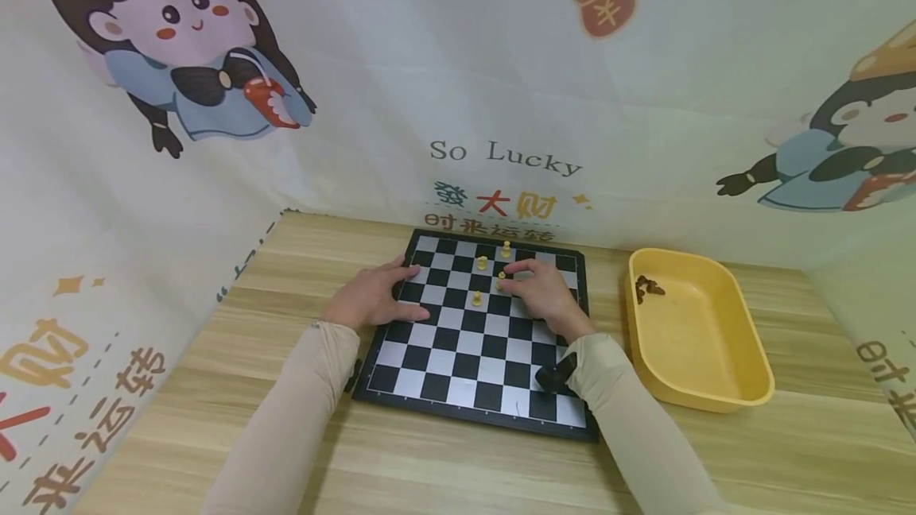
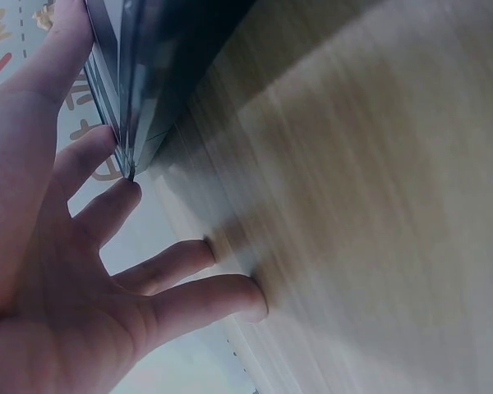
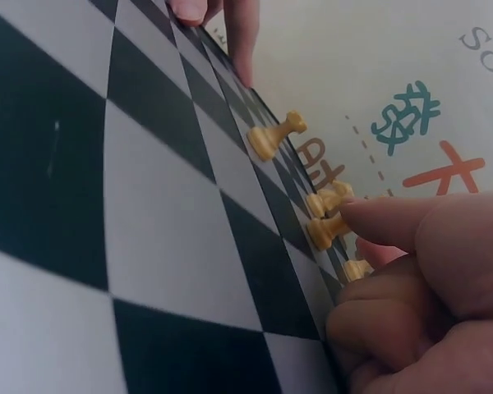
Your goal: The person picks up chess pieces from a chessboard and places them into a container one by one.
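Observation:
A black-and-white chessboard (image 1: 452, 340) lies on the wooden table. My left hand (image 1: 370, 295) rests at its left edge, thumb over the squares, other fingers spread along the side. In the left wrist view those fingers (image 2: 193, 304) are extended, some touching the tabletop. My right hand (image 1: 547, 295) pinches a yellow chess piece (image 3: 320, 234) between thumb and index finger over the far half of the board. Around it stand other yellow pieces: one nearer (image 1: 476, 299), one to the left (image 1: 483, 262) and one at the far edge (image 1: 506, 249).
Right of the board sits a yellow plastic tray (image 1: 697, 397) with a small cluster of brown pieces (image 1: 647, 288) in its far left corner. A printed cloth (image 1: 372, 102) hangs behind the table (image 1: 401, 459). A black strap-like object (image 1: 556, 374) is at the right wrist.

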Tool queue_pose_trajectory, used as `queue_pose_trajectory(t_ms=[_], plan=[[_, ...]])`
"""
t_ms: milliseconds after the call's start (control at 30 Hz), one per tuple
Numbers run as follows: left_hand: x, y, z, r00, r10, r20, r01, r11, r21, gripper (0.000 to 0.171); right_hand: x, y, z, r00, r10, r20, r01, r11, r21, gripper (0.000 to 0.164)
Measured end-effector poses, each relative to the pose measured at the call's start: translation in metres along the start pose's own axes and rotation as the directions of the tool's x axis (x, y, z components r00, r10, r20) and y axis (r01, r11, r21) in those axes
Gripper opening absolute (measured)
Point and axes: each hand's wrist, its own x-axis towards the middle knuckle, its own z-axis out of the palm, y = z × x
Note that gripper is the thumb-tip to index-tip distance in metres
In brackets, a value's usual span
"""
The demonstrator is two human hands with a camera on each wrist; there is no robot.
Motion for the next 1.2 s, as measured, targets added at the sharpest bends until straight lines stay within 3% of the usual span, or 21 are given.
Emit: queue_pose_trajectory(t_ms=[500, 767, 1200], plan=[[0.0030, 0.0039, -0.0009, 1.000, 0.008, -0.014, -0.008, 1.000, 0.005, 0.093, -0.0019, -0.0036, -0.0014, 1.000, -0.004, 0.004, 0.004, 0.999, -0.043, 0.026], [0.0034, 0.0022, -0.0034, 1.000, 0.005, -0.005, -0.005, 1.000, 0.009, 0.094, 0.0003, -0.0060, 0.0020, 0.999, -0.045, -0.001, 0.044, 0.995, -0.090, 0.024], [0.0011, -0.0013, 0.0006, 1.000, 0.010, -0.009, -0.010, 1.000, -0.011, 0.094, -0.0041, -0.0051, 0.0005, 0.998, -0.058, 0.036, 0.061, 0.994, -0.087, 0.023]])
